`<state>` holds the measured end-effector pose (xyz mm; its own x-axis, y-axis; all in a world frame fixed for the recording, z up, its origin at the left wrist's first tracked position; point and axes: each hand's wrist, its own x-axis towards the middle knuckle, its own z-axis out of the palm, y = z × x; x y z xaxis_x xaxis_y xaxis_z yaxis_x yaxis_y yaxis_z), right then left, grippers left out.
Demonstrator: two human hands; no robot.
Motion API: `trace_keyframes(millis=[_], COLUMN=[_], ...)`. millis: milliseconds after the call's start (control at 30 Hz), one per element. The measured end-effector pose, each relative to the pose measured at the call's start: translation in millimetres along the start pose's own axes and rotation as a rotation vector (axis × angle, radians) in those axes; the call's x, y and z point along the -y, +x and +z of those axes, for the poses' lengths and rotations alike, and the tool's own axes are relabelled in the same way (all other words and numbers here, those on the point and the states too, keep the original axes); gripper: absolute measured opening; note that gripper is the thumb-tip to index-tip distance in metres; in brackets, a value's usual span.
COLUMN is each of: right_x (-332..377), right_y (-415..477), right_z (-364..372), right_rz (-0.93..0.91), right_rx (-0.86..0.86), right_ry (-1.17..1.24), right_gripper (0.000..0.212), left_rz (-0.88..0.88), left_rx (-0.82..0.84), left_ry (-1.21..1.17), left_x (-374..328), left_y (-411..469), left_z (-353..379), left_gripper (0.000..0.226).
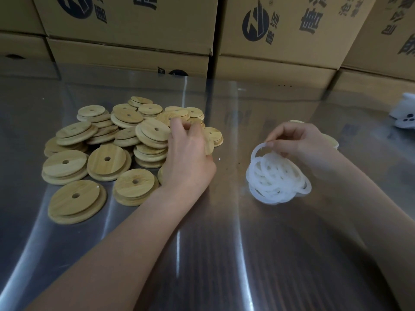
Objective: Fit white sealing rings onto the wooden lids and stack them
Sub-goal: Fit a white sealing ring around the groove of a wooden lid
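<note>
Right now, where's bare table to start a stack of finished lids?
Best patch: the bare steel table near the camera, between the two forearms. Another strip lies between the left hand and the ring pile. The far table before the cardboard boxes is also bare. Crowded: the wooden lid pile on the left.

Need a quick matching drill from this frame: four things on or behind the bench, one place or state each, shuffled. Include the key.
Column 1
1. left hand
2. right hand
3. heap of white rings
4. cardboard boxes

Column 2
A. stacked along the back of the table
B. pinching one white ring lifted off the heap
C. closed on a lid at the pile of wooden lids
D. lying tangled on the steel, right of the lids

Pairs: 1-C, 2-B, 3-D, 4-A
</note>
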<state>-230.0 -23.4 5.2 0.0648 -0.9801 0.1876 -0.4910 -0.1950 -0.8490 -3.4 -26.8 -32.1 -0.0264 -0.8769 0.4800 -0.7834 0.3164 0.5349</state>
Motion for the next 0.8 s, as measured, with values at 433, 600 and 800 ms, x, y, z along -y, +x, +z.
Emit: trace_keyframes(millis=[433, 600, 800], right_x=[-0.1, 2.8, 12.3], right_y=[0.8, -0.4, -5.9], right_z=[2.2, 5.9, 14.5], right_rz=[-0.138, -0.148, -0.130], right_rx=[-0.155, -0.142, 0.011], right_ry=[0.147, 0.240, 0.415], right_gripper=[0.012, 0.012, 0.008], left_rz=[-0.129, -0.312, -0.352], left_rx=[-0.002, 0.103, 0.168], left_ry=[-0.545, -0.776, -0.984], left_x=[-11.8, -14.4, -14.8], left_y=[-1.8, -2.2, -5.4], left_z=[-1.7, -2.3, -5.5], left_gripper=[0.064, 0.079, 0.068])
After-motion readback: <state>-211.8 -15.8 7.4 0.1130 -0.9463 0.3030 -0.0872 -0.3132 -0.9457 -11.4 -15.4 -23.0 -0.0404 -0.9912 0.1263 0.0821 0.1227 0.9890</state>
